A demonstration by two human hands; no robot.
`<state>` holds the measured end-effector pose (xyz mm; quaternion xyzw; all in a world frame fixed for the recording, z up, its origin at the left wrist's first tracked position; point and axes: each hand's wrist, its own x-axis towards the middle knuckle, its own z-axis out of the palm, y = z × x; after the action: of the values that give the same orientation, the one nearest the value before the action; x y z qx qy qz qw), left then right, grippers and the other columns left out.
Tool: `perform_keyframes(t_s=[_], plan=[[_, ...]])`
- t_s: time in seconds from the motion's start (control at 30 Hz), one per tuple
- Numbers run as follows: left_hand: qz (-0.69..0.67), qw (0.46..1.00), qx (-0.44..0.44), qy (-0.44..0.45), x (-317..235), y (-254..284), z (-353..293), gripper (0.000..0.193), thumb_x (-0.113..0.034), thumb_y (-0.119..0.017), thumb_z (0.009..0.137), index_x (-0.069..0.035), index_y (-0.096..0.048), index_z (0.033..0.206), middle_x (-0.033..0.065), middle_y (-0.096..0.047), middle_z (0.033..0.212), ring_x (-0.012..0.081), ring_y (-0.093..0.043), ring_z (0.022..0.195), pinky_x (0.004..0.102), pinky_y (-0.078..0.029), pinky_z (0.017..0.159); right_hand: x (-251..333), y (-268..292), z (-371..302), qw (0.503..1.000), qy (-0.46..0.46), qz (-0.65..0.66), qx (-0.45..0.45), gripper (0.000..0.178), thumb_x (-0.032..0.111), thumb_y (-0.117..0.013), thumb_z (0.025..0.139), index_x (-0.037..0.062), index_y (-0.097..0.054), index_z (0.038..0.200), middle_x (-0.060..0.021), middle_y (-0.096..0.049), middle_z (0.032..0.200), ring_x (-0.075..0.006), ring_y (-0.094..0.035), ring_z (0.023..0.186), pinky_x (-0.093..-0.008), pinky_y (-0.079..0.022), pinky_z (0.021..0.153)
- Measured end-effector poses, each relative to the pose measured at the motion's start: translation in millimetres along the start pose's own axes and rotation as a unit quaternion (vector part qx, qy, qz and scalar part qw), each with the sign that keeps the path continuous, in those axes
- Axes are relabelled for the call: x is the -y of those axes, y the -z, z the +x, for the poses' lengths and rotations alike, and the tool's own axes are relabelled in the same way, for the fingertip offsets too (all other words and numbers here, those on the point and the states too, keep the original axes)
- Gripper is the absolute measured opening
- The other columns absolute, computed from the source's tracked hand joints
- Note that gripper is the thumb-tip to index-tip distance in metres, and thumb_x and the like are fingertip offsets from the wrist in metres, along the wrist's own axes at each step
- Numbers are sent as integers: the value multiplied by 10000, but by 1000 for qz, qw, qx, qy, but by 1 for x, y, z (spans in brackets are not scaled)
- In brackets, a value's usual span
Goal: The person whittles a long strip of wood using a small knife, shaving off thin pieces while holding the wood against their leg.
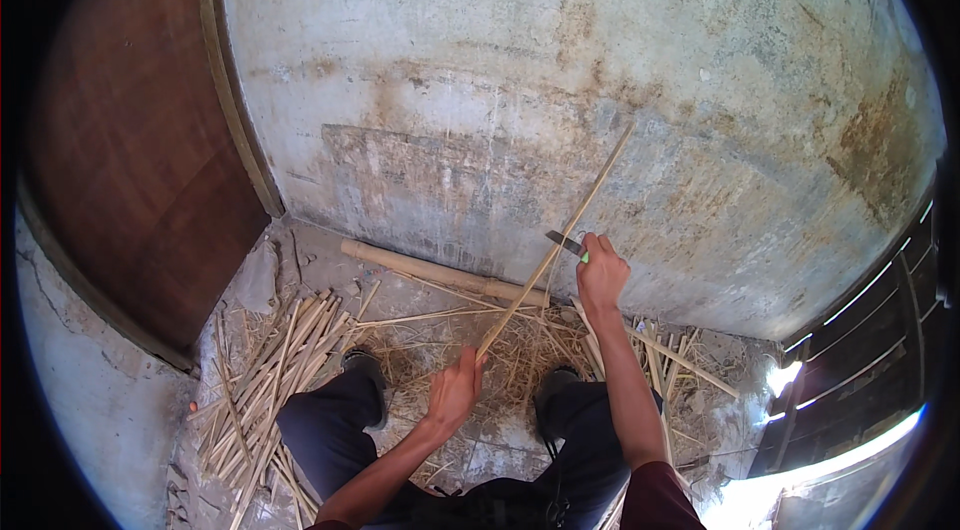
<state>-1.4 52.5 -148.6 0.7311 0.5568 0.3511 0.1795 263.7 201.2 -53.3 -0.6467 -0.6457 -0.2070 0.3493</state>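
Observation:
A long, thin bamboo strip (526,287) slants up and away to the right, its far end in front of the wall. My left hand (456,390) is closed around its near end, between my knees. In my right hand (603,275) is a knife (566,243) with a dark blade and a bit of green at the handle; most of the handle is hidden by my fingers. The blade crosses the strip a little past its middle and appears to touch it. A thin sliver hangs beside the strip below the blade.
A heap of split bamboo strips (275,385) lies left of my legs, and more strips (680,360) lie at the right. A thick bamboo pole (440,273) rests along the foot of the stained wall (480,130). Shavings (410,360) litter the floor. A brown door (140,130) stands at left.

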Motion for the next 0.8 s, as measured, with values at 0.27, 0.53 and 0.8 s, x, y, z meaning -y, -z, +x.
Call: perform_keyframes(t_s=[0.27, 0.53, 0.8], plan=[[2, 1000, 3, -9, 4, -6, -4, 172, -207, -554, 1098, -40, -512, 1094, 261, -664, 746, 495, -666, 667, 582, -490, 568, -17, 3, 1, 1000, -10, 8, -21, 209, -2, -680, 744, 108, -602, 904, -117, -632, 871, -412, -666, 704, -515, -520, 607], [7, 999, 23, -24, 14, -11, -18, 202, -243, -546, 1106, -44, -521, 1088, 263, -687, 784, 493, -679, 675, 584, -513, 572, -50, 6, 11, 994, -82, -32, -58, 137, 24, -645, 816, 134, -613, 890, -107, -657, 865, -422, -677, 729, -547, -523, 633], [35, 998, 49, -24, 36, -7, -28, 202, -253, -542, 1101, -57, -519, 1059, 263, -712, 837, 489, -695, 696, 585, -536, 590, -73, 3, 11, 990, -127, -45, -39, 116, 41, -624, 860, 135, -651, 924, -117, -695, 892, -440, -696, 771, -565, -531, 659]])
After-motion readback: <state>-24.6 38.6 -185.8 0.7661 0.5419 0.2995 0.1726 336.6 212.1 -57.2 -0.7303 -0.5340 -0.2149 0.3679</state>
